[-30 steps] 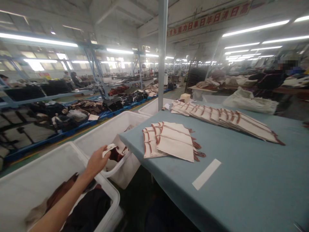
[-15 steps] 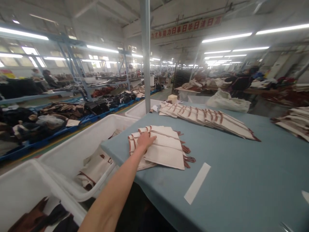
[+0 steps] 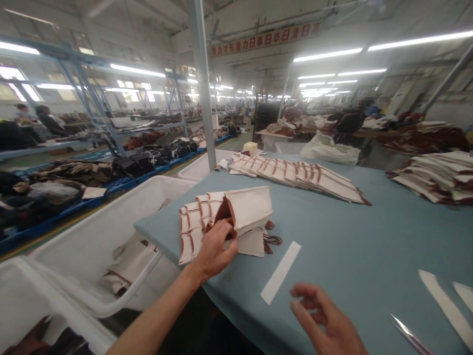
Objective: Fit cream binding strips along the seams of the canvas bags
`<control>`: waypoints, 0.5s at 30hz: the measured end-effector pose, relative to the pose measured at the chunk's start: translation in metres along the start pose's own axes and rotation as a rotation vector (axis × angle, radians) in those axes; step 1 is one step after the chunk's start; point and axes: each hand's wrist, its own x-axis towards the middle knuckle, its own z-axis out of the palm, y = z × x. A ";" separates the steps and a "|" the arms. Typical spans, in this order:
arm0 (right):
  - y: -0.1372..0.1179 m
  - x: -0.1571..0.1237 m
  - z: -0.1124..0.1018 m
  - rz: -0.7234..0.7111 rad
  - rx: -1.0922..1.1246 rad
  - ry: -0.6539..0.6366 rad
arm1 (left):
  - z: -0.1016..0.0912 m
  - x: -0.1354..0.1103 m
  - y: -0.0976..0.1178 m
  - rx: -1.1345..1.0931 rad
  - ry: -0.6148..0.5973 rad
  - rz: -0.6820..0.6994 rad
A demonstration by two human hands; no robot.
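My left hand point(image 3: 218, 246) grips the near edge of a cream fabric piece point(image 3: 251, 207) with brown lining, lifting it so that it gapes like a pouch. Beneath it lies a fanned stack of similar cream pieces point(image 3: 190, 227) with brown edging, and brown straps point(image 3: 272, 240) stick out on the right. Over the table's near side hovers my right hand point(image 3: 323, 318), its fingers apart and slightly curled, holding nothing. Between the hands a white paper-like strip point(image 3: 281, 272) lies flat on the blue-covered table point(image 3: 347, 246).
A long row of cream pieces point(image 3: 295, 172) lies along the table's far side, with another pile point(image 3: 439, 175) at the right. Pointed metal tips point(image 3: 404, 329) and white strips point(image 3: 443, 301) are near the right front. White bins point(image 3: 121, 207) stand left. A grey post point(image 3: 202, 88) rises behind.
My left hand has picked up the top cream piece from the stack and tilted it open. My right hand has come into view at the lower right. The view has shifted rightward.
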 end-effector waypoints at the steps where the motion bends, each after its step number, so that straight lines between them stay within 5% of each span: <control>1: -0.007 0.017 -0.010 -0.028 -0.123 0.156 | 0.000 -0.014 0.007 -0.026 -0.016 0.043; 4: -0.037 0.071 -0.030 -0.475 -0.432 0.374 | 0.000 -0.050 0.017 -0.089 0.024 0.076; 7: -0.067 0.107 -0.023 -0.855 -0.676 0.142 | 0.003 -0.073 0.017 -0.122 0.139 0.037; 10: -0.088 0.116 -0.001 -0.937 -0.720 0.042 | 0.000 -0.084 0.011 -0.129 0.247 0.002; 15: -0.129 0.116 0.001 -0.870 -0.721 0.202 | -0.018 -0.098 0.006 -0.111 0.463 -0.106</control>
